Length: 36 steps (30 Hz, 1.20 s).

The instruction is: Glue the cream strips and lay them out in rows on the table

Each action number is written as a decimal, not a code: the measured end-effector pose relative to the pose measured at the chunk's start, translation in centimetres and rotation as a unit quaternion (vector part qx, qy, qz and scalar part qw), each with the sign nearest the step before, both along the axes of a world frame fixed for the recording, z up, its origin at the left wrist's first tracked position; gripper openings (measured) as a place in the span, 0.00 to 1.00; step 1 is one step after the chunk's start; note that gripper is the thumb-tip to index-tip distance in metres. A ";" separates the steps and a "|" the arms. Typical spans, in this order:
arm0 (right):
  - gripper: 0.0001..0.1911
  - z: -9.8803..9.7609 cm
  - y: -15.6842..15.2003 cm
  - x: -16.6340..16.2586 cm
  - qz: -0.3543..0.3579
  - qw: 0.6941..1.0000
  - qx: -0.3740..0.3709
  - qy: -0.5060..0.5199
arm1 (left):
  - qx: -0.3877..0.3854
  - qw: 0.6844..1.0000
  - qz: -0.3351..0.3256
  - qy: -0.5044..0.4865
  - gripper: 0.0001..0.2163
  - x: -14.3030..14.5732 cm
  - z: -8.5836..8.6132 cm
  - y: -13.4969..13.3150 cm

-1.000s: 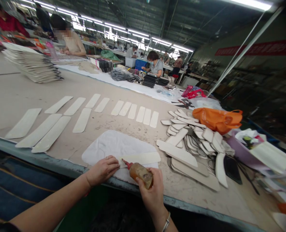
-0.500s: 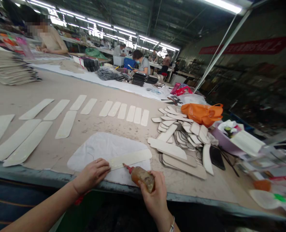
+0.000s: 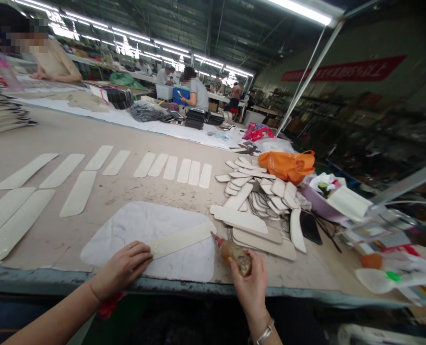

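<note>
A long cream strip point(image 3: 184, 239) with rounded ends lies slantwise on a white cloth-like sheet point(image 3: 115, 225) at the table's front. My left hand point(image 3: 124, 264) grips the strip's near left end, its fingers together and curled over it. In my right hand point(image 3: 251, 282) is a squeeze glue bottle point(image 3: 232, 253), amber and stained, with a red nozzle. It is tilted left, and the nozzle's tip is at the strip's far right end. Whether the tip touches the strip, I cannot tell.
Several cream pieces point(image 3: 78, 194) lie spread across the table point(image 3: 101, 134) to the left and beyond. At right are a pile of pale pieces point(image 3: 249, 191), an orange bag point(image 3: 288, 165) and a purple basin point(image 3: 317, 199). A co-worker point(image 3: 196, 93) is behind a far table.
My right hand has moved the glue bottle rightward, its nozzle going from the strip's lower edge to its right end. The left hand stays on the strip. The view has shifted right.
</note>
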State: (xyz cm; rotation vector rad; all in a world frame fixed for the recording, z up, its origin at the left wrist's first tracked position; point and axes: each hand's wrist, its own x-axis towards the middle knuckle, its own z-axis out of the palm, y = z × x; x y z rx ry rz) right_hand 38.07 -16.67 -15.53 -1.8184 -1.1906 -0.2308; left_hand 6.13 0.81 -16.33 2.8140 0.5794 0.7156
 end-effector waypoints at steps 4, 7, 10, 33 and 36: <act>0.17 0.5 0.5 -2.5 0.056 0.998 0.023 0.028 | -0.011 1.000 0.003 0.010 0.08 0.1 0.1 -0.2; 0.17 0.6 1.3 -5.5 0.133 0.988 0.013 0.079 | -0.010 1.000 0.002 0.009 0.08 0.2 0.2 -0.2; 0.18 0.5 2.0 -7.8 0.195 0.975 -0.009 0.106 | -0.010 1.000 0.003 0.006 0.08 0.2 0.3 -0.2; 0.17 -0.1 3.1 0.6 -0.005 0.999 0.029 0.046 | -0.001 1.000 0.010 -0.004 0.06 0.3 -1.0 0.5; 0.17 -0.2 3.0 0.8 -0.004 0.998 0.031 0.052 | 0.015 1.000 0.015 -0.005 0.05 0.4 -0.9 0.3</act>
